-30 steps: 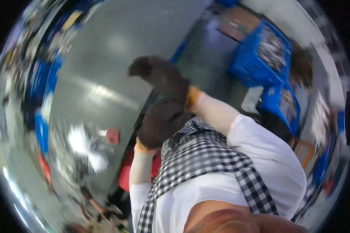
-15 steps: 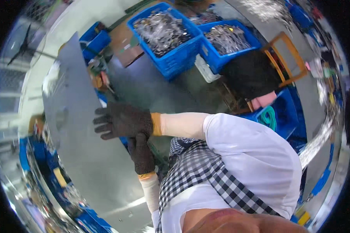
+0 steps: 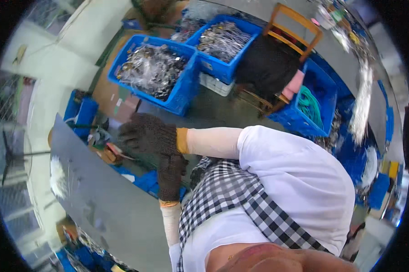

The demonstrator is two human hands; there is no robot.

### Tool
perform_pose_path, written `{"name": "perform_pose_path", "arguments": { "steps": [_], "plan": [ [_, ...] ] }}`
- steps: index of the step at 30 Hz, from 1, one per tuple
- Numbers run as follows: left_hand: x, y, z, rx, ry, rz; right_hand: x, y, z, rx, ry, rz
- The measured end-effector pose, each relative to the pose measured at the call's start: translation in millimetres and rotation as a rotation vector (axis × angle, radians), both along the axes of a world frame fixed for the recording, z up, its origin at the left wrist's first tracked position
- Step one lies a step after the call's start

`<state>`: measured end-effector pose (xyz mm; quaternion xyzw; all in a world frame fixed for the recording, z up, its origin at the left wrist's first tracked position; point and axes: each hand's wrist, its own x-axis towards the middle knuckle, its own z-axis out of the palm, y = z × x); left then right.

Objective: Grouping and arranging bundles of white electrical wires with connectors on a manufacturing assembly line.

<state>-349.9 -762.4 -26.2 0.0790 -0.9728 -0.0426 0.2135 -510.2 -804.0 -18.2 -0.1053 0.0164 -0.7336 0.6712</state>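
Dark brown knitted gloves cover both my hands, and cream sleeves cover the forearms. My right hand reaches leftward across my front, its fingers blurred but loosely apart, with nothing seen in them. Directly below it, my left hand points upward and meets the heel of the right glove. The left fingers are hidden behind the right hand and wrist, so their grip cannot be made out. Both hands are above the floor, just beyond the edge of a smooth grey table.
A blue crate of metal pieces and clear plastic stands ahead, beside another blue crate of metal pieces. To the right are a wooden chair draped in black cloth and a blue bin with green cord. Cardboard lies ahead left.
My view has swung left, so the crates and chair sit further left in it. My hands stay together; the right fingers look less widely spread.
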Motion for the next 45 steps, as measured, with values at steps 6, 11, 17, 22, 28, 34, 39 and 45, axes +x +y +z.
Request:
{"name": "perform_pose_path", "arguments": {
  "steps": [6,11,17,22,28,34,39,45],
  "plan": [
    [-84,-63,-20,-0.088,-0.172,-0.263,-104,-37,-62,-0.132,-0.02,0.127],
    [-165,-98,-80,0.237,-0.38,-0.34,-216,-28,-154,0.057,0.83,-0.406],
    [-246,-154,-173,0.668,-0.508,-0.233,-385,38,-313,0.43,1.04,-0.413],
    [-282,-177,-262,0.137,-0.616,-0.312,-469,40,-311,-0.193,2.449,-0.817],
    [-357,-142,-252,0.337,-0.624,-0.031,-510,4,-267,0.052,2.478,-0.242],
    [-402,-143,-254,0.189,-1.094,-0.093,-501,0,-291,0.239,2.475,0.239],
    [-358,-173,-366,-2.058,-0.633,-0.539,-476,-21,-314,0.609,1.863,0.205],
    [-425,-174,-293,-3.124,-0.316,-1.329,-462,-41,-385,1.02,1.137,0.147]
  ]
}}
